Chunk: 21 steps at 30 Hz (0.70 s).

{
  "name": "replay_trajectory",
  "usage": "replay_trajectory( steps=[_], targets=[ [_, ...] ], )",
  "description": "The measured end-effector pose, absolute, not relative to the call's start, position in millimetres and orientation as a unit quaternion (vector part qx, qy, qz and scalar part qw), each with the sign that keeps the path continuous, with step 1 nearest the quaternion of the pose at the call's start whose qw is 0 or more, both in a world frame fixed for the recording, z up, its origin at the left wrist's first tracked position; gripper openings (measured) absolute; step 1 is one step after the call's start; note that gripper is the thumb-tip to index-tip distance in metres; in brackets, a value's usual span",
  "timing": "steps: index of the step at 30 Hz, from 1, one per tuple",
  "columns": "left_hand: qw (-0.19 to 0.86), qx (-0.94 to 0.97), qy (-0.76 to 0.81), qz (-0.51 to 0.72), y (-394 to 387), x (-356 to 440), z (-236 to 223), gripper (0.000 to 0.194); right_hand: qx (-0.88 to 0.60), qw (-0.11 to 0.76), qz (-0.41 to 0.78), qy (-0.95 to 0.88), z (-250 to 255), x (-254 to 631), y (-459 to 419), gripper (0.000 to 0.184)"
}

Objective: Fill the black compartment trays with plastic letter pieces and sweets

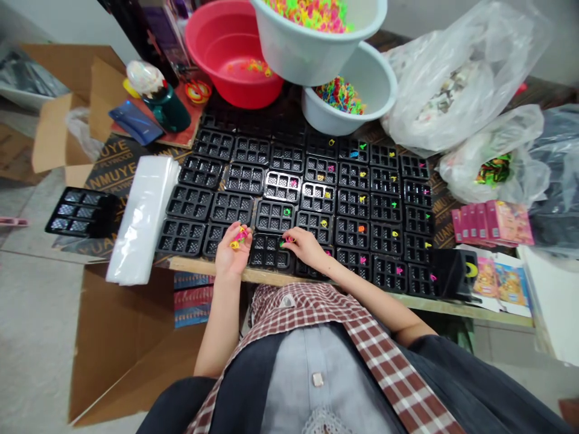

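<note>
My left hand lies palm up at the table's front edge, cupped around a small bunch of bright plastic rings. My right hand rests just to its right, fingertips pinched on a small coloured ring over a black compartment tray. Rows of black trays cover the table; those on the right hold single coloured rings, those on the left look empty.
A red basin and two white basins of coloured rings stand at the back. Plastic bags lie right, pink boxes beside them. A stack of clear sleeves and cardboard boxes are left.
</note>
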<state>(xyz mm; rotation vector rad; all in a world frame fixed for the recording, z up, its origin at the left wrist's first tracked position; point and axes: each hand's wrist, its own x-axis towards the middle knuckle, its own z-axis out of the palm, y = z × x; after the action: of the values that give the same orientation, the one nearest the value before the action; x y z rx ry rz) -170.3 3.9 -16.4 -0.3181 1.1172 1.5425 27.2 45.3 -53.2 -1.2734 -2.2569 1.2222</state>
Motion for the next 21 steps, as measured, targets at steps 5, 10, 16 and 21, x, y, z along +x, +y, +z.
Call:
replay_trajectory(
  steps=[5,10,16,21],
  targets=[
    [0.591,-0.121,0.441,0.664,35,-170,-9,0.013,-0.464,0.255,0.526,-0.666,-52,35,83,0.016],
    [0.648,-0.122,0.388,0.644,101,-171,0,0.020,-0.498,0.311,0.473,-0.657,-50,35,153,0.017],
    [0.693,-0.119,0.359,0.614,154,-178,0,0.020,-0.571,0.229,0.286,-0.735,-46,13,230,0.019],
    [0.664,-0.114,0.374,0.637,152,-190,-14,0.015,-0.591,0.181,0.228,-0.752,-58,0,261,0.014]
  ],
)
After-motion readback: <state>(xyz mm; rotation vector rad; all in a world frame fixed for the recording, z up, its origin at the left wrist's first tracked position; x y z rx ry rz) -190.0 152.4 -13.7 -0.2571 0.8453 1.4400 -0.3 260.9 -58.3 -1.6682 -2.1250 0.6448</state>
